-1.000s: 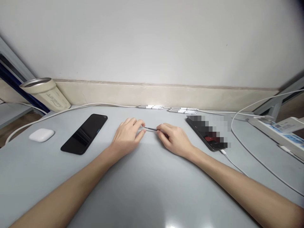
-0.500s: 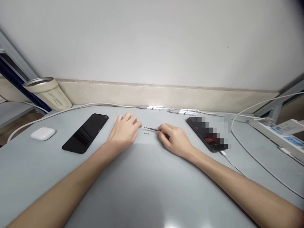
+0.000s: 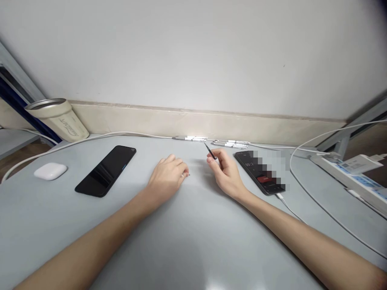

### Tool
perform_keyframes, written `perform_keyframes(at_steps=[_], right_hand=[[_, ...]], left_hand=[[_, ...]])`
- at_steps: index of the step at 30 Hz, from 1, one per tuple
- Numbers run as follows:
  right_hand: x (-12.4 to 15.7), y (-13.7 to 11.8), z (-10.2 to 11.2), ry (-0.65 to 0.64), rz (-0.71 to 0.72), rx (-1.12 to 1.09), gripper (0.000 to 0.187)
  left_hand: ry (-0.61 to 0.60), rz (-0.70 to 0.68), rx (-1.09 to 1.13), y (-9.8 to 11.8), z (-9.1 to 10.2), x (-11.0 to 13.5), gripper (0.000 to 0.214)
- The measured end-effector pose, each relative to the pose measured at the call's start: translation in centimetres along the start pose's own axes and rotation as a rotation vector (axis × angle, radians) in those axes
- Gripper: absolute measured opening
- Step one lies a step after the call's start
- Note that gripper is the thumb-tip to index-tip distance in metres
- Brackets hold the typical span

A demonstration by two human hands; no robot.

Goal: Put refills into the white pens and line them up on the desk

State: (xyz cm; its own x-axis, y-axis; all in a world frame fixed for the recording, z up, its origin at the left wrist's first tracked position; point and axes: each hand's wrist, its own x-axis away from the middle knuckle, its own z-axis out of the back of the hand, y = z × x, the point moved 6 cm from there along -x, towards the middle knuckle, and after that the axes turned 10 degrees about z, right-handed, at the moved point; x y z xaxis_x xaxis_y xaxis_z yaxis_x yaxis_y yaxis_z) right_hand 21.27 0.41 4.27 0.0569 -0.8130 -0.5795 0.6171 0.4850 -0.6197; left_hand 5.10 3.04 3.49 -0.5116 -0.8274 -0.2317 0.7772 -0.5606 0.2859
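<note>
My right hand pinches a dark, thin pen refill between thumb and fingers, above the desk. The refill is tilted, its narrow tip pointing up and to the left. To the left, my left hand rests low at the desk surface with its fingers pinched together. A small silvery piece, possibly a pen spring, pokes out at its fingertips; most of it is hidden by the fingers. The two hands are apart.
White pens lie along the wall, with more pens to their right. A black phone and white earbud case lie left, near a cream cup. Right are a charging phone, cables and a power strip.
My right hand has raised the refill and turned its tip upward, away from my left hand. My left hand has moved right and down and taken hold of the small silvery piece from the desk.
</note>
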Motion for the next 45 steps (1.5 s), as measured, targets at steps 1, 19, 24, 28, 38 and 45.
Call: perform_keyframes(at_steps=[1,19,24,28,38,45], right_hand=[[0.0,0.1,0.0,0.017,0.005,-0.041,0.025],[0.0,-1.0,-1.3,-0.223,0.169,0.236,0.027],[0.5,-0.8,-2.2,-0.392,0.183,0.473,0.028],[0.7,-0.9,-2.4,-0.396,0.183,0.511,0.030],[0.8,-0.7,-2.2,-0.355,0.170,0.482,0.032],[0.8,-0.6,-2.3,-0.352,0.170,0.479,0.031]], left_hand=[[0.002,-0.009,-0.012,0.1,-0.1,0.0,0.020],[-0.018,0.017,-0.084,-0.9,-0.3,-0.1,0.019],[-0.008,0.041,-0.041,-2.2,0.3,-0.3,0.020],[0.010,0.025,-0.038,-1.5,0.4,-0.2,0.019],[-0.047,0.068,-0.066,-1.6,-0.2,-0.1,0.024],[-0.065,0.017,-0.290,0.0,0.4,-0.2,0.019]])
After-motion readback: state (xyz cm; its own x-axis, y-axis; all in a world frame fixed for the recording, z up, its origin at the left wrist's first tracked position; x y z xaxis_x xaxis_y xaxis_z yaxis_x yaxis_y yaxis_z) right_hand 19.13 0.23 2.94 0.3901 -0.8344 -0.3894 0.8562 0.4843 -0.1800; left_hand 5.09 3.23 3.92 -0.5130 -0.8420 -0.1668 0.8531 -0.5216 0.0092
